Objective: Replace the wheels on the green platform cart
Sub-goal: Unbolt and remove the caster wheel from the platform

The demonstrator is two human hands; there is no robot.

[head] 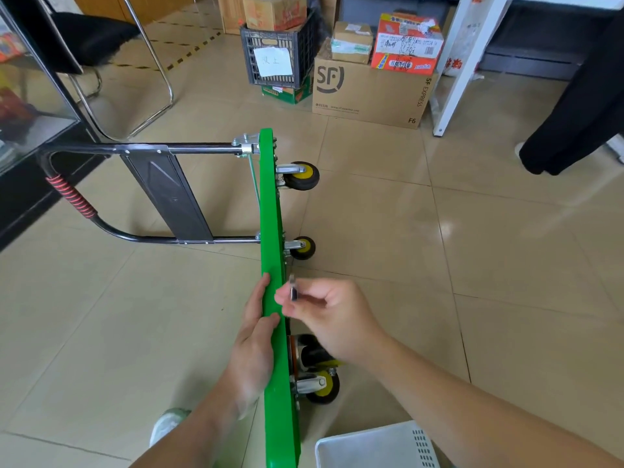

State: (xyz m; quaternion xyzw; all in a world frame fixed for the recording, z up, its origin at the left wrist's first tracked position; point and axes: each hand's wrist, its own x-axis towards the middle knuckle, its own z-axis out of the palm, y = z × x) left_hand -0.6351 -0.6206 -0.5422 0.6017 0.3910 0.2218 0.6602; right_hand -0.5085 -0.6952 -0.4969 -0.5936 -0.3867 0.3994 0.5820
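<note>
Plainly found the green platform cart (275,231) tipped up on one long side on the glossy beige floor tiles (472,265), long axis running from the near bottom of view straight away, flat deck facing left and underside facing right. Saw the deck edge-on as a thin, smooth, bright green slab with rounded corners. Noted the handle (141,150) lying out leftward from the far end: a black tube loop, a dark flat panel across it, a red-and-black coil wrapped round its bend. Counted casters sticking out to the right: far wheel (301,175) and second wheel (303,247), black rubber tyres on yellow hubs in silvery brackets, then near wheel (323,386) of the same kind, with another just above it half hidden by the wrist. Caught the left hand (256,336) with grip released, straight fingers pressed along the deck face and top edge. Caught the right hand (332,312) with grip pinching a small dark metal part (293,292) just beside the underside; could not tell what part. Spotted a white plastic basket (420,447) with slotted wall near the cart's close end.
</note>
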